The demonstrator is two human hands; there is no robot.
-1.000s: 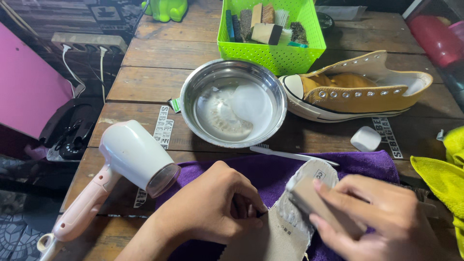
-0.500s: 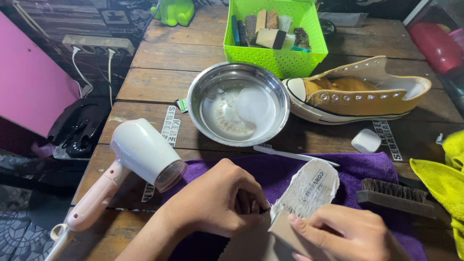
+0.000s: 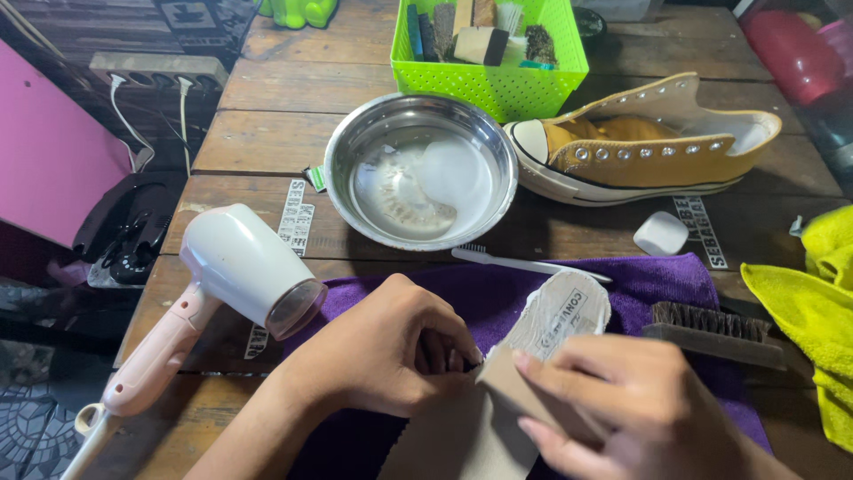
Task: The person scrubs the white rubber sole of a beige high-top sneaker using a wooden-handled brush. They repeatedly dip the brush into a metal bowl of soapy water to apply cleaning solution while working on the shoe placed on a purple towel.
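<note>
The left hand (image 3: 391, 351) is curled tight, its fingertips pinching the edge of an insole (image 3: 555, 316) that lies on a purple cloth (image 3: 657, 280). The right hand (image 3: 622, 413) grips the insole's nearer part from the other side, thumb on top, fingers wrapped under; the two hands almost meet. The insole's pale toe end points away from the hands, towards a white toothbrush (image 3: 524, 264) lying just beyond it on the cloth's far edge.

Just right of the right hand a dark brush (image 3: 715, 331) rests on the cloth, and further right lies a yellow rag (image 3: 817, 302). Left of the left hand a white and pink hairdryer (image 3: 222, 289) lies on the wooden table (image 3: 267, 142), its nozzle facing the hand. Beyond the hands sits a steel bowl (image 3: 419, 169). To its right are a mustard sneaker (image 3: 640, 147) and a small white block (image 3: 661, 233). Behind the bowl stands a green basket (image 3: 489, 84) of brushes.
</note>
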